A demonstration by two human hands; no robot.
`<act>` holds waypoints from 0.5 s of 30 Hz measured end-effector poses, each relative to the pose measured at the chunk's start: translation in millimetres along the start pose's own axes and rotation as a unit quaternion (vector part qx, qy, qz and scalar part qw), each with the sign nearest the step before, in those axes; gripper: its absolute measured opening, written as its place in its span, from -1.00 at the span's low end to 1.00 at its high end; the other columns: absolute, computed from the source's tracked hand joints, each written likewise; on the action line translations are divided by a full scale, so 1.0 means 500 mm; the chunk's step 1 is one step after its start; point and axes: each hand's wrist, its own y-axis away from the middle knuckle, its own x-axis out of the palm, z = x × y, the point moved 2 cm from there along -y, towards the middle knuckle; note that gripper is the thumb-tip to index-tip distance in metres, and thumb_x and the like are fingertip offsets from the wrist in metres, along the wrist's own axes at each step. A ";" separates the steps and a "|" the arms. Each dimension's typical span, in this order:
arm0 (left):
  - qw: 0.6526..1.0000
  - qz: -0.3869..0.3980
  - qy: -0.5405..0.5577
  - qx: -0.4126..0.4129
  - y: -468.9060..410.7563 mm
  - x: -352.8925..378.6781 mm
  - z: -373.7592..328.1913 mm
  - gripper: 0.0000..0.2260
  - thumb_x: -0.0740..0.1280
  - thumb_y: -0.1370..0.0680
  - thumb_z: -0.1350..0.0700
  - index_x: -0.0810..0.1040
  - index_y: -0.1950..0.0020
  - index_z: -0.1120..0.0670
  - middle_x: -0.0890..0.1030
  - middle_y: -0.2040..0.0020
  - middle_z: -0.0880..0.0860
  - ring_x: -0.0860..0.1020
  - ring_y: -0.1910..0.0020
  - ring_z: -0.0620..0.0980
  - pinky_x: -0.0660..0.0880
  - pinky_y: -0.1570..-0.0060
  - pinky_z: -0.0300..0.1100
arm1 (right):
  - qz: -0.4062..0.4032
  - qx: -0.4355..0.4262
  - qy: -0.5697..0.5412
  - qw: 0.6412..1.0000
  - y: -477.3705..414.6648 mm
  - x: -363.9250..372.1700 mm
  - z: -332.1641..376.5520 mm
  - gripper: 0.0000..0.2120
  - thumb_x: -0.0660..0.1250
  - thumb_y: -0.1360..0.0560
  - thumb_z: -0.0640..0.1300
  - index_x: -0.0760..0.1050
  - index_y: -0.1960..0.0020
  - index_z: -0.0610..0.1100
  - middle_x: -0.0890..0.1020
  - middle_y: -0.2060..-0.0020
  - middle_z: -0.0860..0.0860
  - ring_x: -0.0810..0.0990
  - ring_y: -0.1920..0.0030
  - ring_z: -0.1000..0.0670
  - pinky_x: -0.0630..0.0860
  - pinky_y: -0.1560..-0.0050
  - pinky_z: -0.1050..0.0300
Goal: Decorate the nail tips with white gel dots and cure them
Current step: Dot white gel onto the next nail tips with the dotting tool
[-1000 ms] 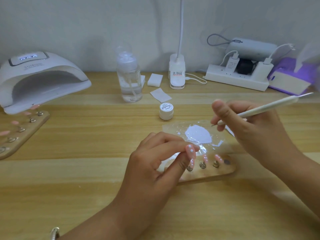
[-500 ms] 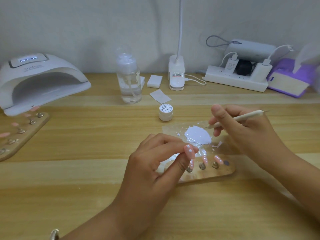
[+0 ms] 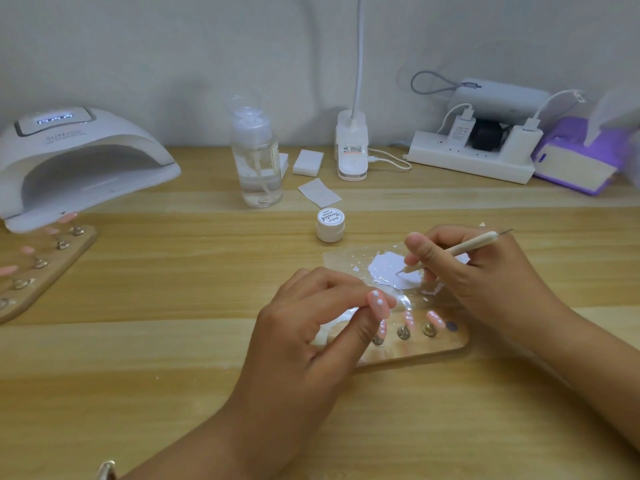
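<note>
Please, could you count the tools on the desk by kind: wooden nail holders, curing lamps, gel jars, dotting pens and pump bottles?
Wooden nail holders: 2
Curing lamp: 1
Gel jar: 1
Dotting pen: 1
Pump bottle: 1
Total: 6

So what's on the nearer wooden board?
Three dotted pink nail tips on metal stands and one bare disc; the left hand hides the left end of the board.

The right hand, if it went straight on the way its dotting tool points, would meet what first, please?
The white gel puddle on the clear plastic sheet. The right hand points the slim cream dotting tool tip down-left at it; it may already touch, but depth is unclear.
</note>
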 end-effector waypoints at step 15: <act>1.000 0.002 0.000 -0.012 0.000 0.001 0.001 -0.83 0.32 -0.58 0.01 0.70 0.10 -0.01 0.63 0.11 -0.17 0.59 -0.02 -0.08 0.42 -0.01 -0.32 | -0.008 0.016 -0.009 1.000 -0.003 -0.004 -0.010 -0.71 0.35 -0.52 0.13 0.66 0.27 -0.01 0.62 0.42 0.09 0.58 0.37 0.14 0.46 0.35 0.34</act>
